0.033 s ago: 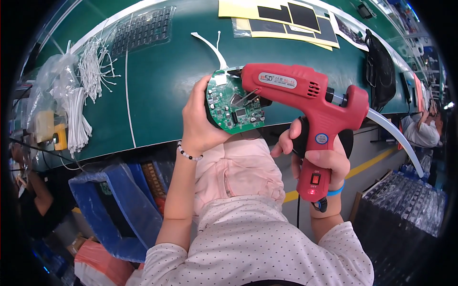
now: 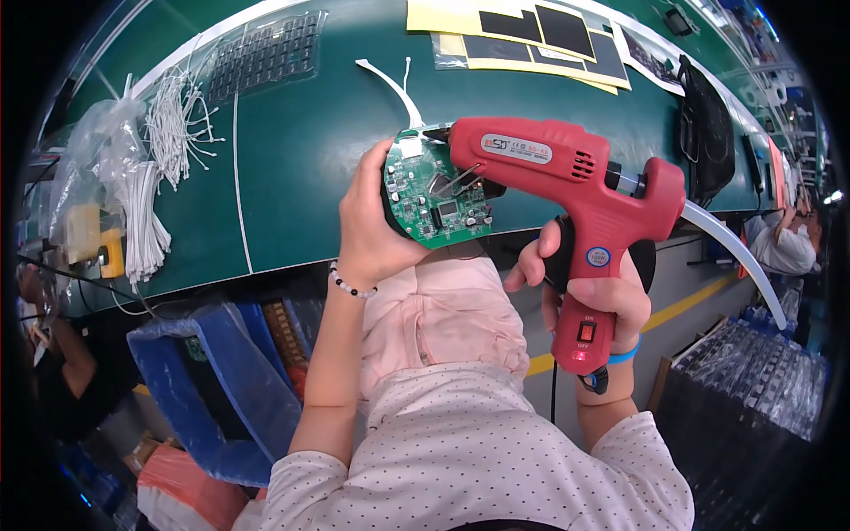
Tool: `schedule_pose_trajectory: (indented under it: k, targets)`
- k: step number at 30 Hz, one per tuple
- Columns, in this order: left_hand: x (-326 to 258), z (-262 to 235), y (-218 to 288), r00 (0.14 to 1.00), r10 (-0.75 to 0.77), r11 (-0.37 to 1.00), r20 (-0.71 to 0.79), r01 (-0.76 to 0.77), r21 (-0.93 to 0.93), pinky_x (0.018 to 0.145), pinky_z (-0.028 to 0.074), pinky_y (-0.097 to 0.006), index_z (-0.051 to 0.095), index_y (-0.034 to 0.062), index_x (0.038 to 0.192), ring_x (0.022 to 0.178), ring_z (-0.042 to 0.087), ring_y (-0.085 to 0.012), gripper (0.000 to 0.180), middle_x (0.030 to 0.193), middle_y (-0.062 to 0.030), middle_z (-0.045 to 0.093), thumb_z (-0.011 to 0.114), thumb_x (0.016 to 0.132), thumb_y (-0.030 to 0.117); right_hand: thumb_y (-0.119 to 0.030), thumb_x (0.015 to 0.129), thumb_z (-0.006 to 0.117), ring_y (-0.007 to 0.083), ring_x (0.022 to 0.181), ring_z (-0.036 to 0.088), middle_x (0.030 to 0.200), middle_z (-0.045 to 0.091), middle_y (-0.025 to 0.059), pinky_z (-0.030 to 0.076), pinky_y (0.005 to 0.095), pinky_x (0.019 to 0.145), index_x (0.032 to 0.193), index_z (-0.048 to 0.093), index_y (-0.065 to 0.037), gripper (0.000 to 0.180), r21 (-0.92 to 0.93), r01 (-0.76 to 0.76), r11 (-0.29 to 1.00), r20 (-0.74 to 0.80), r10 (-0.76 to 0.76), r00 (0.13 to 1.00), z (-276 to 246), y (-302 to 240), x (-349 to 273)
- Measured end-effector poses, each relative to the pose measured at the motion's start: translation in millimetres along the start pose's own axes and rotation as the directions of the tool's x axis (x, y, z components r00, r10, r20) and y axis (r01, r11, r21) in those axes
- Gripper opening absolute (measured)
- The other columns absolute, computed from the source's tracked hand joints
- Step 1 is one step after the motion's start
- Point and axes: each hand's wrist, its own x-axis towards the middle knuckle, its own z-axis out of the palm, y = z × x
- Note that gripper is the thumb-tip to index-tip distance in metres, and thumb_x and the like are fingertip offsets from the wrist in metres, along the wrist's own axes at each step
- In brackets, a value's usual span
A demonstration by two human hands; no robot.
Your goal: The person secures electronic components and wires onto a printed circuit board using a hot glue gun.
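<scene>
desk [image 2: 292, 177]: a wide green surface that fills the upper part of the view, its near edge running just above the person's lap.
blue bag [image 2: 212, 380]: a blue plastic-wrapped bundle below the desk edge, on the person's left side, well apart from both hands.
glue gun [image 2: 567, 177]: red, pistol-shaped, barrel lying level and pointing to the person's left – a clear glue stick juts out behind it and curves down to the right.
black sheets [image 2: 540, 31]: dark rectangles on yellow backing, flat at the far edge of the desk, well behind the gun.
cable ties [image 2: 173, 133]: a loose heap of white ties on the left part of the desk, next to clear plastic bags.
circuit board [image 2: 438, 199]: round and green, held up above the desk edge, face tilted toward the camera; the gun's tip meets its upper right part.
right hand [image 2: 589, 283]: wrapped tight round the gun's grip, forefinger on the black trigger – the board lies to its left, at the far end of the barrel.
left hand [image 2: 376, 230]: clamped on the board's left rim, thumb over the front edge, fingers behind; the board sits just right of the palm.
bead bracelet [image 2: 352, 287]: white and dark beads round the left wrist.
</scene>
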Motion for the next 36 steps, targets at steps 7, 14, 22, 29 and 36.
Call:
schedule_pose_trajectory:
  k: [7,14,22,29,36]
  targets:
    - [-0.1,-0.3,-0.1,1.0,0.001,1.0,0.001,-0.001,0.001,0.08,0.044,-0.03,0.036,-0.0009,0.119,0.092,0.057,-0.0233,0.089,0.103,-0.0128,0.055,0.081,0.044,0.017,-0.019,0.055,0.051,0.0281,0.068,0.06,0.069,0.052,0.0142,0.044,0.0205,0.036,0.087,0.047,0.006,0.04,-0.141,0.019,0.99,-0.185,-0.045,0.982,13.6,1.0,3.1]
    - [-1.1,-0.2,-2.8,1.0,0.019,1.0,-0.022,-0.019,0.015,0.079,0.045,-0.03,0.037,-0.0005,0.118,0.091,0.057,-0.0229,0.089,0.103,-0.0127,0.055,0.083,0.043,0.019,0.0,0.058,0.047,0.024,0.075,0.054,0.081,0.05,0.0147,0.047,0.0417,0.074,0.098,0.046,0.01,0.041,0.041,0.002,0.999,-0.057,0.0,0.998,5.7,-1.7,2.5]
    - [-1.0,0.2,-6.1,0.999,0.029,0.999,-0.03,-0.029,-0.024,0.079,0.045,-0.03,0.039,0.0003,0.117,0.091,0.057,-0.0226,0.087,0.102,-0.0125,0.055,0.083,0.045,0.019,0.0,0.057,0.047,0.0241,0.073,0.053,0.083,0.05,0.0134,0.048,0.0425,0.07,0.107,0.041,0.01,0.051,0.059,0.015,0.998,-0.093,-0.009,0.996,9.5,-1.3,3.5]
    - [-1.6,0.9,-6.5,0.999,0.008,0.998,-0.035,-0.01,-0.068,0.076,0.046,-0.035,0.039,0.0038,0.115,0.091,0.056,-0.0304,0.083,0.103,-0.0138,0.052,0.081,0.044,0.02,-0.001,0.057,0.047,0.0239,0.071,0.052,0.083,0.05,0.0133,0.048,0.0427,0.069,0.109,0.041,0.011,0.053,0.029,0.022,0.999,-0.115,-0.019,0.993,12.0,-1.4,3.5]
    - [-1.8,1.0,-3.8,0.999,0.006,0.997,-0.041,-0.009,-0.071,0.076,0.046,-0.036,0.039,0.0043,0.114,0.091,0.056,-0.0308,0.084,0.103,-0.0139,0.052,0.081,0.044,0.021,-0.005,0.057,0.048,0.0259,0.071,0.055,0.077,0.052,0.0159,0.049,0.0396,0.069,0.098,0.047,0.011,0.044,-0.025,-0.019,0.999,-0.065,0.018,0.998,8.3,-4.1,3.5]
